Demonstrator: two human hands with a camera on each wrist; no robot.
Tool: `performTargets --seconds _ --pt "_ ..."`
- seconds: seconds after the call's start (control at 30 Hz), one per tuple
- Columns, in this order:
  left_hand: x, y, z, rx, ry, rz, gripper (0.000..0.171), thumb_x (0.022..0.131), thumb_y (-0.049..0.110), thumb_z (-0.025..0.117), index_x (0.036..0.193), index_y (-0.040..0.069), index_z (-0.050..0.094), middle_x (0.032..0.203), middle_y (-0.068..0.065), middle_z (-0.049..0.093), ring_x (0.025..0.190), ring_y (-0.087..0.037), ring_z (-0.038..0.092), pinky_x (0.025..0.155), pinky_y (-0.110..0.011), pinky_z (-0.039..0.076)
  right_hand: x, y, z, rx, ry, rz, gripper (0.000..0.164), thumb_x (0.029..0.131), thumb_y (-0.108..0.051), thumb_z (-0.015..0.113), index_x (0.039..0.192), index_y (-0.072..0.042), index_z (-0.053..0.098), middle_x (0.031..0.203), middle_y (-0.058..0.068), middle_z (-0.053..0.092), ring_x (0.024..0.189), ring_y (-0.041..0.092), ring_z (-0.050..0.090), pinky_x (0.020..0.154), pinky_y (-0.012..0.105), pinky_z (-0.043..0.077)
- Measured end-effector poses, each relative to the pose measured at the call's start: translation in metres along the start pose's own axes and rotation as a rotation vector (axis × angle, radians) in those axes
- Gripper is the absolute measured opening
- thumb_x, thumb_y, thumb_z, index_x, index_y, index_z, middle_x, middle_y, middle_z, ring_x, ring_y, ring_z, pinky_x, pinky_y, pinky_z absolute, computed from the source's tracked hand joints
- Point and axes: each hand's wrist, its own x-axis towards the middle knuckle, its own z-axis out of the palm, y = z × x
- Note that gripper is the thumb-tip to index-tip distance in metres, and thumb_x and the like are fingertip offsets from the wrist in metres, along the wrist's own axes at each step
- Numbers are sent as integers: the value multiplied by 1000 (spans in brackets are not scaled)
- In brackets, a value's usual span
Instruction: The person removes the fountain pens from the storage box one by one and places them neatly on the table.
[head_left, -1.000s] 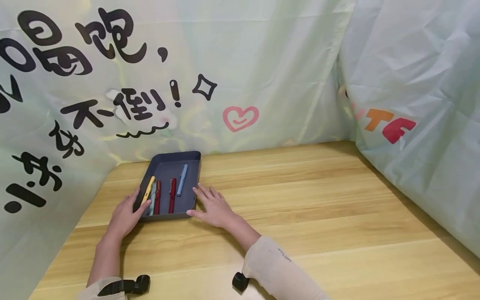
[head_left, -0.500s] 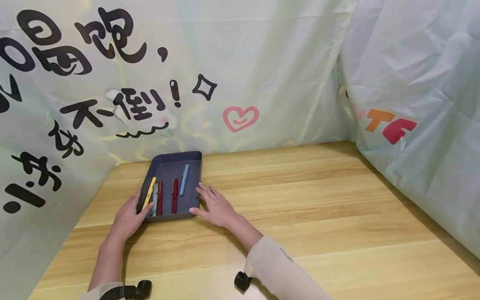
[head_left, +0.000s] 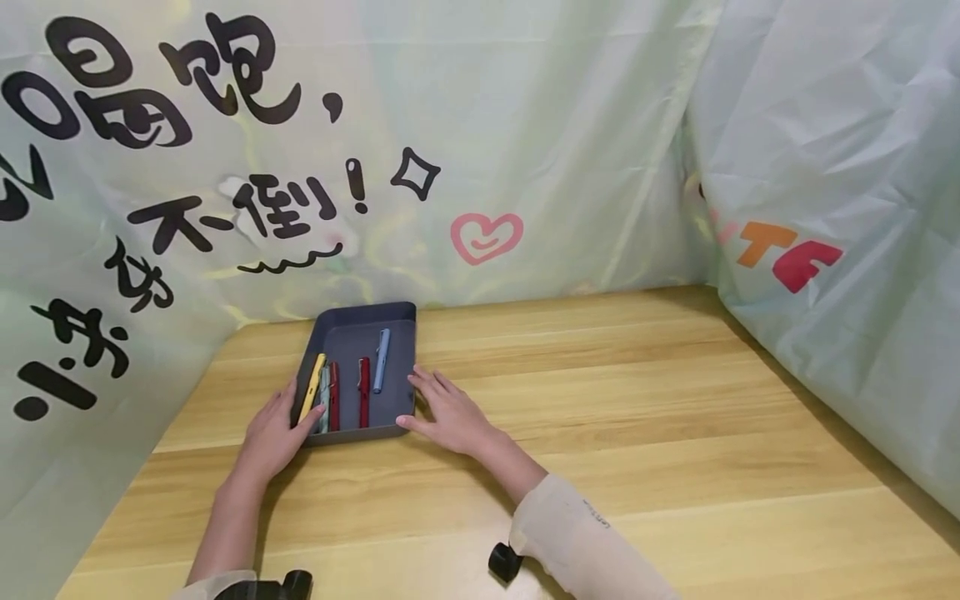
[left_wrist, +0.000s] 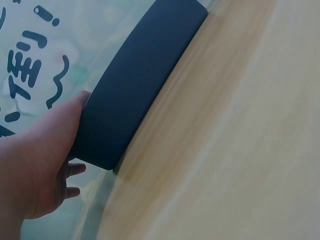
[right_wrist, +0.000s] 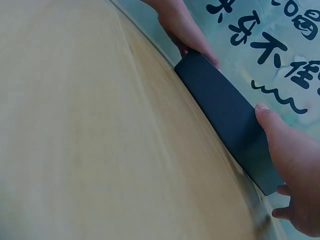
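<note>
A dark blue-grey tray (head_left: pixel 351 329) stands on the table with several pens in it. The yellow pen (head_left: pixel 311 392), a pale teal pen (head_left: pixel 324 392) and a dark red pen (head_left: pixel 334 396) lie close together on its left. Another red pen (head_left: pixel 364 392) is near the middle, with a blue pen (head_left: pixel 382 361) to its right. My left hand (head_left: pixel 273 433) grips the near left corner, thumb over the rim. At the near right corner my right hand (head_left: pixel 453 417) holds the tray, its thumb at the front rim and fingers along the side.
The wooden table (head_left: pixel 600 417) stretches away to the right of the tray. Printed cloth (head_left: pixel 562 167) hangs along its back, and more cloth (head_left: pixel 840 167) borders the right side. A black wrist camera (head_left: pixel 506 562) sits by the right sleeve.
The tray has slid a little to the right along the table, both hands moving with it and keeping the same hold. The pens keep their places in it. The head view has shifted slightly.
</note>
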Motion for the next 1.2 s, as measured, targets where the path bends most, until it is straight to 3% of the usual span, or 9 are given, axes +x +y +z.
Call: performTargets --seconds 0.2,0.5,0.83,1.2 --pt "-1 8 3 12 8 -9 85 92 56 38 143 -8 14 136 -38 24 126 -51 19 98 -63 16 -4 5 -4 9 -16 6 75 89 -60 41 147 -15 24 152 -3 11 136 28 15 104 50 22" --pt "-3 19 9 28 28 -2 85 91 56 39 142 -10 18 136 -37 27 126 -49 23 98 -61 19 -14 13 -12 44 -20 -10 76 89 -58 43 146 -12 25 152 1 13 135 28 19 101 53 28" --pt "-2 34 12 74 54 6 86 90 58 40 140 -10 24 134 -35 33 124 -47 28 98 -61 21 -22 24 -21 57 -31 -9 77 88 -60 43 146 -13 25 152 1 12 135 27 19 102 51 26" --pt "-1 46 21 97 2 67 85 91 57 40 145 -3 16 149 -22 13 133 -44 8 102 -61 11 -32 33 -30 58 -39 5 79 86 -61 47 145 -12 28 152 -4 9 135 24 19 102 50 27"
